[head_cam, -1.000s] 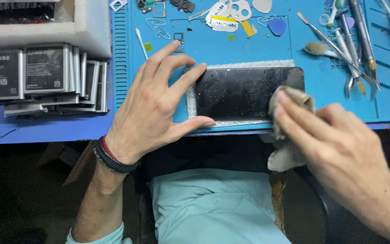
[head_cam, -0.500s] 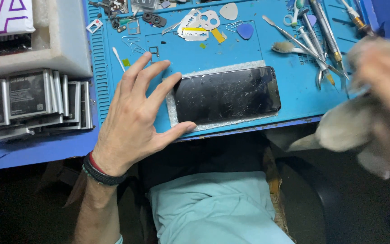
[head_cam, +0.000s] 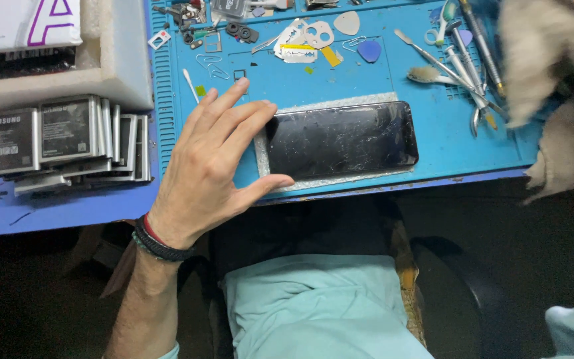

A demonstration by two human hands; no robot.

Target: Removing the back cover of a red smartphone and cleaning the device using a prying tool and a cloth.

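Left hand flat on blue work mat, fingers spread, fingertips and thumb pressing left end of black phone screen; screen lies lengthwise near mat's front edge, glass scuffed. Right hand hidden behind blurred beige cloth at right edge, grip not discernible. Metal tweezers and picks beside cloth. Stack of phone batteries left of mat

We see our left hand bare, its wrist ringed by stacked braided black cord bracelets with thin red and green strands among them. A pale blue-green garment covers our lap and shows at both forearms.
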